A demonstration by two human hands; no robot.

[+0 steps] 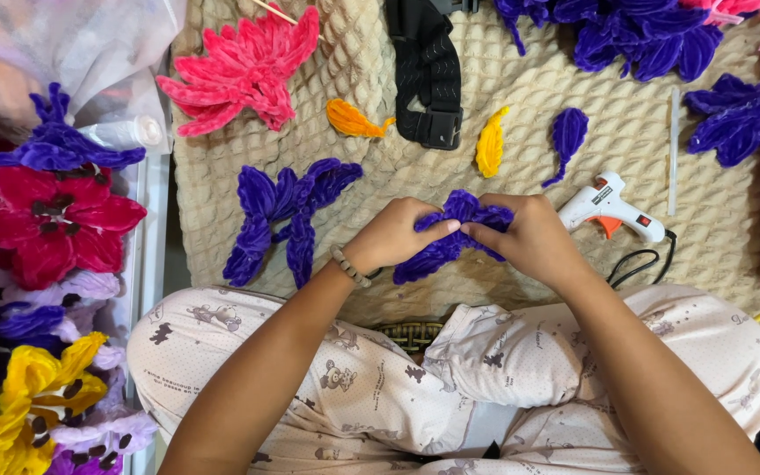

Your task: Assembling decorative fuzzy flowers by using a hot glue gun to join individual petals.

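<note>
Both hands meet over a cream waffle-textured mat (521,97). Left hand (390,236) and right hand (534,239) pinch a purple fuzzy-wire petal cluster (450,236) between fingertips, thumbs nearly touching. Just right of the right hand lies a white glue gun (609,209) with an orange trigger. Left of the left hand: loose purple petals (279,215). Beyond the hands: a yellow petal (490,142), an orange petal (352,120), a pink flower (244,70), and a black strap (428,75).

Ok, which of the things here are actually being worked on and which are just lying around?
In hand:
left hand and right hand, both gripping the purple fuzzy flower piece

Lying about:
glue gun
glue stick
pink fuzzy flower
orange petal
yellow petal
black strap
</note>
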